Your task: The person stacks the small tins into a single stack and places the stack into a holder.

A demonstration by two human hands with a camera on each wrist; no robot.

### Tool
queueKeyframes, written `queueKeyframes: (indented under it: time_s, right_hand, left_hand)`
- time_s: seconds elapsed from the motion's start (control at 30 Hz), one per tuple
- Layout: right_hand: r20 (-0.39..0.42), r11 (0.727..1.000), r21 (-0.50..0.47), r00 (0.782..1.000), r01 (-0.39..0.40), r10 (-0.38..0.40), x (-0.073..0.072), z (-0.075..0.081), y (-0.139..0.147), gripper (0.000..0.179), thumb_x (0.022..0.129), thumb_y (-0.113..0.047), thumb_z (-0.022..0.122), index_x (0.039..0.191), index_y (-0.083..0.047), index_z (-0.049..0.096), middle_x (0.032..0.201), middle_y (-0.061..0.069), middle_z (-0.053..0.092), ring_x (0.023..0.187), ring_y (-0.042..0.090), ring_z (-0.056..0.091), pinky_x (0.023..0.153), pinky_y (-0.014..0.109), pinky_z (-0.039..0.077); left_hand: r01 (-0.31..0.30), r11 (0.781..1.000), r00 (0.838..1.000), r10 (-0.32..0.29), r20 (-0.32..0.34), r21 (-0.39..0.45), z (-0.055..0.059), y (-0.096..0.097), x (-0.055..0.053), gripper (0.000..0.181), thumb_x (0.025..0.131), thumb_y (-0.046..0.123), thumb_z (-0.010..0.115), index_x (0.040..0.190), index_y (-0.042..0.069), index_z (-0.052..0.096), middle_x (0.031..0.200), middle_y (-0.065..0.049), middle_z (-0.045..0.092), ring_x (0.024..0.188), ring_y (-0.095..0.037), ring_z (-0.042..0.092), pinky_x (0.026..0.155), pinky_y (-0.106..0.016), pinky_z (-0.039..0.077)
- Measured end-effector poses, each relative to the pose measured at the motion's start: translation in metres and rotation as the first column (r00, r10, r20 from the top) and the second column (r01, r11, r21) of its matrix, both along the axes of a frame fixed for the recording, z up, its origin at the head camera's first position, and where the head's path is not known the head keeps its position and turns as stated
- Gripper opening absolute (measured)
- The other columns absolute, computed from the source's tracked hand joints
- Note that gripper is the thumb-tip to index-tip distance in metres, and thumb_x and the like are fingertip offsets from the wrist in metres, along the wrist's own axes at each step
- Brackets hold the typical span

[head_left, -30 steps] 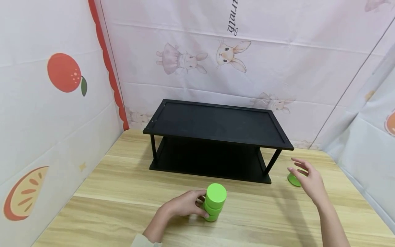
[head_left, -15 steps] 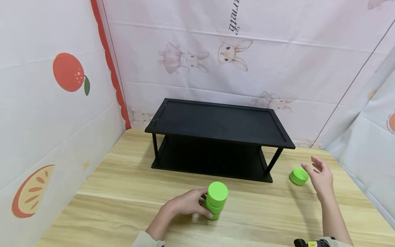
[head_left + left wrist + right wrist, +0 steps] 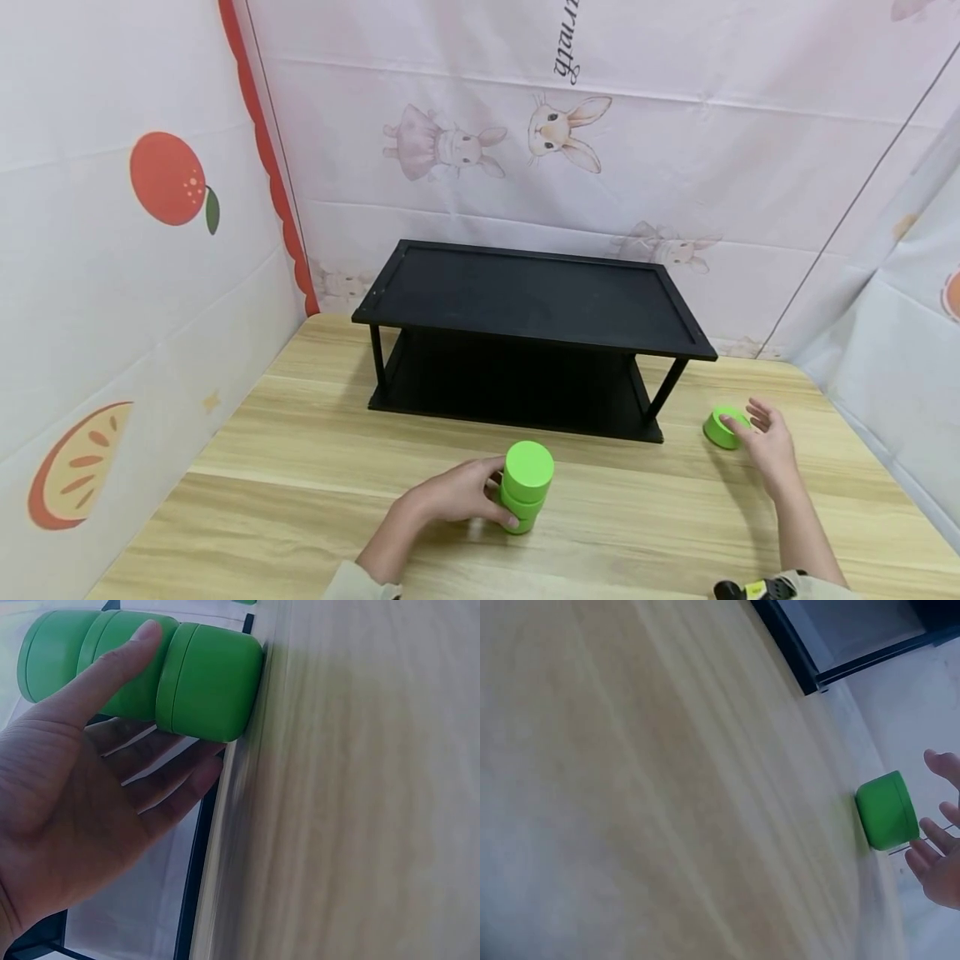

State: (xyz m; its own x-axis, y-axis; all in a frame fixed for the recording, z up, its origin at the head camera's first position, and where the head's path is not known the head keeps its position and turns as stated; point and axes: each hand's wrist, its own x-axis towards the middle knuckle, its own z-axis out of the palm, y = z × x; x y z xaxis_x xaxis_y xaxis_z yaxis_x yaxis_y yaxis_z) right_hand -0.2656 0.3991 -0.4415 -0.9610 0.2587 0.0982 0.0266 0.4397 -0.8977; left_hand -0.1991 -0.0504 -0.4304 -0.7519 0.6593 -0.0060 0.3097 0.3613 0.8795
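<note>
My left hand grips an upright stack of round green containers on the table. In the left wrist view the stack shows three pieces, each with a seam near one end. The thumb lies along one side of the stack, with the other fingers partly hidden behind it. At the right, a single short green container stands on the table. My right hand is right beside it, thumb and fingers spread. In the right wrist view, fingertips are close to this container; contact cannot be told.
A black two-tier shelf stands at the back of the wooden table, behind the stack. Its right front post is left of the single container. Printed cloth walls enclose the table at the back and sides.
My right hand first drew back to the right, uncovering the single container, then came back nearer to it and lower. The left hand and its stack have stayed in place.
</note>
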Motion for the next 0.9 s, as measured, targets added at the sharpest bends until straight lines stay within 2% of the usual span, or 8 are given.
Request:
queueKeyframes:
  time_s: [0.2,0.3,0.5,0.9]
  right_hand:
    - [0.043,0.997,0.05,0.997,-0.065,0.063,0.003,-0.001,-0.003,0.079,0.092,-0.03,0.056,0.141,0.009,0.007,0.141,0.036,0.014,0.125,0.051,0.018,0.101,0.058,0.019]
    - [0.067,0.994,0.088,0.996,-0.062,0.057,0.003,-0.005,-0.004,0.078,0.093,-0.029,0.055,0.141,0.01,0.008,0.139,0.038,0.016,0.123,0.05,0.022,0.1,0.057,0.021]
    - [0.096,0.994,0.093,0.994,-0.054,0.045,0.001,-0.011,-0.002,0.08,0.092,-0.031,0.056,0.141,0.009,0.008,0.137,0.039,0.015,0.122,0.049,0.023,0.099,0.056,0.023]
    - [0.137,0.994,0.091,0.99,-0.054,0.041,0.002,-0.011,-0.002,0.082,0.092,-0.034,0.056,0.142,0.008,0.005,0.14,0.037,0.014,0.125,0.048,0.022,0.1,0.054,0.024]
  left_hand:
    - [-0.001,1.0,1.0,0.001,0.004,0.0,0.0,-0.001,-0.001,0.058,0.07,0.015,0.08,0.122,0.015,0.053,0.107,0.011,0.056,0.102,-0.009,0.051,0.087,-0.024,0.044]
    - [-0.002,1.0,1.0,0.002,0.007,-0.003,0.001,-0.001,0.0,0.058,0.07,0.015,0.08,0.122,0.014,0.053,0.107,0.011,0.056,0.102,-0.009,0.051,0.087,-0.024,0.044]
    - [-0.004,1.0,1.0,0.004,0.01,-0.012,0.002,-0.001,0.0,0.059,0.07,0.016,0.08,0.123,0.015,0.053,0.108,0.011,0.056,0.103,-0.01,0.051,0.088,-0.025,0.044]
    - [0.008,1.0,1.0,-0.009,0.01,0.004,0.002,-0.002,0.0,0.059,0.071,0.016,0.08,0.123,0.016,0.053,0.107,0.011,0.055,0.103,-0.01,0.051,0.087,-0.024,0.044]
